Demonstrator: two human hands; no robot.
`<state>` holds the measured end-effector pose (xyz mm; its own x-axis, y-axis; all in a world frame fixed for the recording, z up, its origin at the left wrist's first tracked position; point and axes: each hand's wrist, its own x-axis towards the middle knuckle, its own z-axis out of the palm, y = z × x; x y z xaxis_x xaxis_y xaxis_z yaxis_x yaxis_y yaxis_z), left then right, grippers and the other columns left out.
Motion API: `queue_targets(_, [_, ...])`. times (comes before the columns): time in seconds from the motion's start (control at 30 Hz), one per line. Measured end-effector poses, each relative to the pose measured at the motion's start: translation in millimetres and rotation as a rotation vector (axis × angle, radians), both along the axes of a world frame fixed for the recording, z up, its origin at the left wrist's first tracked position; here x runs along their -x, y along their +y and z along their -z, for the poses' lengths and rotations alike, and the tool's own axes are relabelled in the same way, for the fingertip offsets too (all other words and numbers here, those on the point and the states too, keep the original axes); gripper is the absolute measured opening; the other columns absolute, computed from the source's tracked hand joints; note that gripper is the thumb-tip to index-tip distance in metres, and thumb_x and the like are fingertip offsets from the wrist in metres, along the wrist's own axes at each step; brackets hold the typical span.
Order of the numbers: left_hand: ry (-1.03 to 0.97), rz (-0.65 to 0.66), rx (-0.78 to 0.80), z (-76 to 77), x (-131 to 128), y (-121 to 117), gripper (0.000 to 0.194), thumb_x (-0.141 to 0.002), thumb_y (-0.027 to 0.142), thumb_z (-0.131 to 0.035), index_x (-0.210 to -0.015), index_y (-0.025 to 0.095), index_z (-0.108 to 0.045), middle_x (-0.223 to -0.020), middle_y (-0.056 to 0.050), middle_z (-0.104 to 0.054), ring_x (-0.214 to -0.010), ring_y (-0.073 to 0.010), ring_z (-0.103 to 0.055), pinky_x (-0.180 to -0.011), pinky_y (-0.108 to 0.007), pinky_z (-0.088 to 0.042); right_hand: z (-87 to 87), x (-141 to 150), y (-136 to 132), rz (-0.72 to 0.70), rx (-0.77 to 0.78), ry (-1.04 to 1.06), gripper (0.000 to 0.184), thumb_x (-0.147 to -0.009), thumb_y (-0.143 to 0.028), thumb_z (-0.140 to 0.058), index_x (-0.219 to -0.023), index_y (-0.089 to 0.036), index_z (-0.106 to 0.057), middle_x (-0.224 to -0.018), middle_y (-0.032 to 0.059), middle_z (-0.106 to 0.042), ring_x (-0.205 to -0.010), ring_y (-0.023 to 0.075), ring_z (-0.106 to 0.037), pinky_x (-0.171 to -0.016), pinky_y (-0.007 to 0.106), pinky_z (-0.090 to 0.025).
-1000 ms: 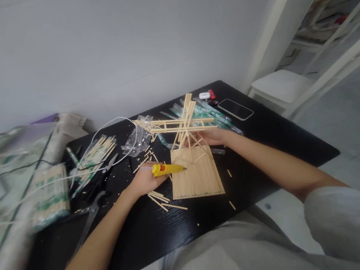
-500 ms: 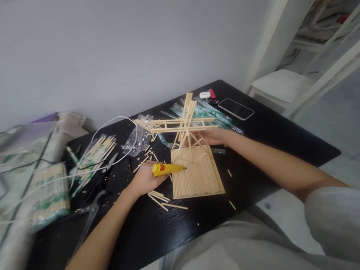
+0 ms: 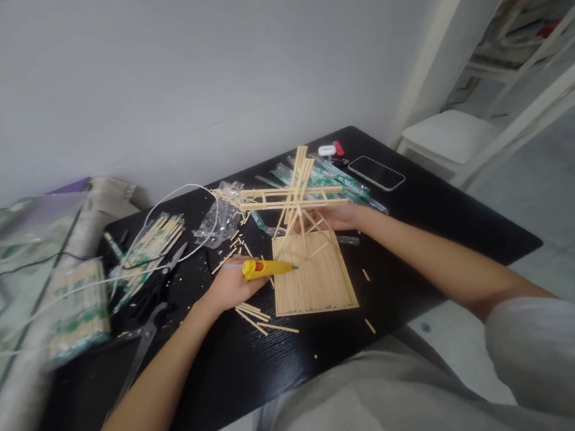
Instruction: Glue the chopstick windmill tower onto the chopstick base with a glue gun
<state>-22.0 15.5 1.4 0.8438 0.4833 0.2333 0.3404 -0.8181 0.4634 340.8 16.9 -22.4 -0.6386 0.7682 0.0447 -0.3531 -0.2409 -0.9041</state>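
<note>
My left hand [image 3: 236, 285] is closed around a yellow hot glue gun [image 3: 266, 268]. The gun's nozzle points right, over a flat base [image 3: 316, 288] of wooden sticks laid side by side. On the base's far part stands a windmill-like stick model [image 3: 299, 204], with slanted legs and crossed ladder-like blades. My right hand [image 3: 337, 217] reaches behind the legs from the right and grips the model there; the sticks partly hide its fingers. Short cut sticks [image 3: 253, 311] lie just below my left hand on the black table [image 3: 224, 389].
To the left lie scissors [image 3: 168, 263], pliers-like cutters [image 3: 148, 332] and wrapped chopstick packs [image 3: 76, 302]. A white cable [image 3: 118, 279] loops across the table. Behind the model are clear plastic wrappers [image 3: 218, 220] and green-printed sleeves [image 3: 354, 184]. A phone [image 3: 377, 173] lies far right.
Both hands, the glue gun and the stick model hold nearly the same places. The whole view has shifted very slightly.
</note>
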Motion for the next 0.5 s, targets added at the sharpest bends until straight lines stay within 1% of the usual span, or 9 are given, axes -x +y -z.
queue_targets(0.13, [-0.036,0.023,-0.009,0.3,-1.1,0.2,0.023,-0.099,0.035,-0.069,-0.080,0.022,-0.071,-0.078,0.000,-0.076,-0.070,-0.0161,-0.072,-0.074,-0.029,-0.059,-0.1,-0.4,-0.1,0.009,0.018,-0.007,0.057,-0.095,-0.062,-0.084,-0.125,-0.015,-0.075,-0.121,0.0149,-0.082,-0.111,0.0257,-0.079,-0.107,0.042,-0.056])
queue_targets(0.33, [-0.027,0.011,-0.004,-1.1,-1.4,-1.0,0.019,-0.098,0.033,-0.071,-0.082,0.022,-0.072,-0.079,-0.001,-0.077,-0.072,-0.0170,-0.072,-0.075,-0.029,-0.059,-0.3,0.0,-0.3,0.019,0.020,-0.013,0.054,-0.096,-0.060,-0.084,-0.122,-0.014,-0.074,-0.119,0.0161,-0.082,-0.113,0.0257,-0.078,-0.107,0.041,-0.057])
queue_targets(0.5, [-0.010,-0.002,-0.007,-2.6,-1.4,-1.7,0.022,-0.098,0.032,-0.071,-0.080,0.021,-0.070,-0.077,-0.001,-0.075,-0.072,-0.0168,-0.072,-0.075,-0.028,-0.057,0.8,-0.3,0.7,0.005,0.022,-0.005,0.060,-0.092,-0.064,-0.086,-0.123,-0.015,-0.075,-0.118,0.0152,-0.082,-0.111,0.0260,-0.078,-0.105,0.040,-0.057])
